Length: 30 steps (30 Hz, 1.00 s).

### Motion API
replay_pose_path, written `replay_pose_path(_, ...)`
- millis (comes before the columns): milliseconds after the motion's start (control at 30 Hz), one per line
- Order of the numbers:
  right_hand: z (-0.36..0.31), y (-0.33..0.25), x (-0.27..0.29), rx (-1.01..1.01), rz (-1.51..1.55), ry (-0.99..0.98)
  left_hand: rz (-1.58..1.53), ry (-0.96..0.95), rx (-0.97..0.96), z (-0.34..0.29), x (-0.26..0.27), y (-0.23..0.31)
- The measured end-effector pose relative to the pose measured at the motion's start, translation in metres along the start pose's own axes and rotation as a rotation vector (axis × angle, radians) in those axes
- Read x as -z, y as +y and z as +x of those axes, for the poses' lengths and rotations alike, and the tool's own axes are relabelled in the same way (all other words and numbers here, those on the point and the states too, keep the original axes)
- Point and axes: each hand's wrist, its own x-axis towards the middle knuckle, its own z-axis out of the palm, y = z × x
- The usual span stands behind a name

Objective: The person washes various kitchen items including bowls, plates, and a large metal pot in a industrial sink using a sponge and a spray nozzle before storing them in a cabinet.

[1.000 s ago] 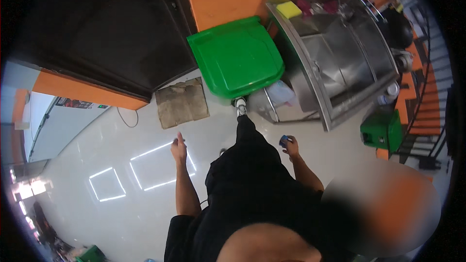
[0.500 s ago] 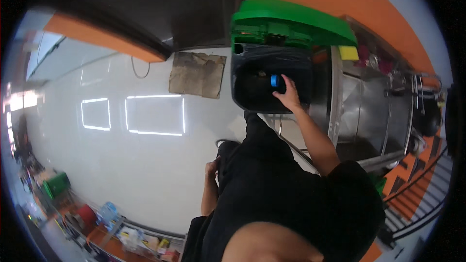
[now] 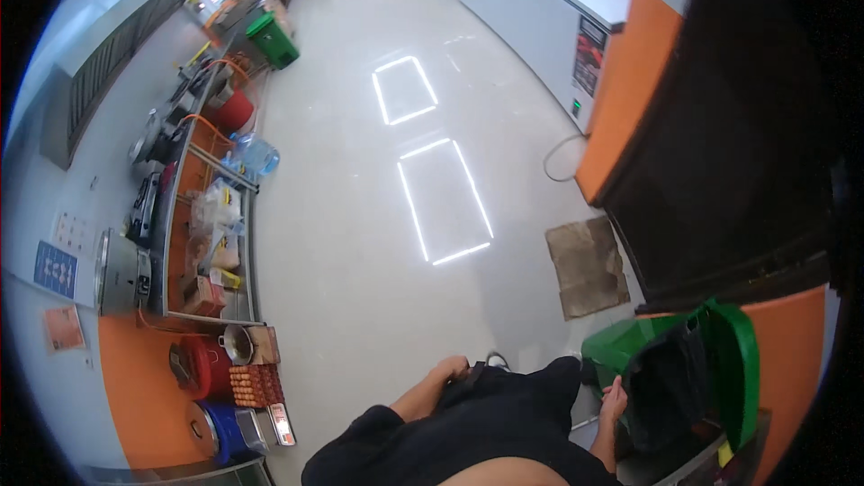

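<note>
Head view looks steeply down over the person's dark-clad torso onto a glossy pale floor (image 3: 360, 243), with the open green bin (image 3: 720, 369) standing at the lower right, close against the orange wall panel (image 3: 783, 342) and just beside the person's right side. Its lid is swung up and back toward the wall, and a black liner bag (image 3: 670, 387) fills the mouth of the bin. The right hand (image 3: 616, 393) rests at the near rim of the bin, fingers loosely spread and touching the edge of the liner; nothing is visible inside its grasp, so it reads as open and empty. The left hand (image 3: 450, 369) sits curled against the front of the dark clothing near the waist, closed into a loose fist, and whether it holds anything cannot be told. On the floor just beyond the bin lies a worn brown mat (image 3: 587, 266), set at the foot of a dark doorway (image 3: 720, 126). Two bright rectangular reflections of ceiling lights show on the floor near its middle. Along the left edge of the floor runs a long metal shelf rack (image 3: 207, 216) crowded with bags and boxes; near its close end stand a red pot (image 3: 205, 369), a tray of brown eggs (image 3: 256, 385) and a blue container (image 3: 225, 432), and at its far end another small green bin (image 3: 273, 41).
</note>
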Motion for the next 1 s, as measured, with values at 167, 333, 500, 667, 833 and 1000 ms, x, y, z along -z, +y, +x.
replay_pose_path(167,0.091,0.151,-0.052,0.144,-0.533,-0.259,-0.249,0.243,-0.314,0.022,-0.023,-0.072)
replay_pose_path(333,0.093,-0.012,-0.146,0.663,-1.184,-0.688,-0.317,0.014,0.017,0.019,-0.013,-0.16)
replay_pose_path(500,0.177,-0.218,-0.295,0.688,-1.257,-0.79,-0.645,0.085,0.276,-0.024,0.068,-0.218)
replay_pose_path(667,0.207,-0.468,-0.516,0.361,-0.862,-0.811,-0.839,0.334,0.604,-0.093,0.131,-0.275)
replay_pose_path(833,-0.037,-0.765,-0.77,-0.065,0.248,-1.361,-2.098,0.934,0.737,-0.142,0.114,-0.347)
replay_pose_path(1000,-0.395,-0.881,-0.854,2.039,-0.683,-0.994,-2.406,1.023,0.897,-0.151,0.082,-0.443)
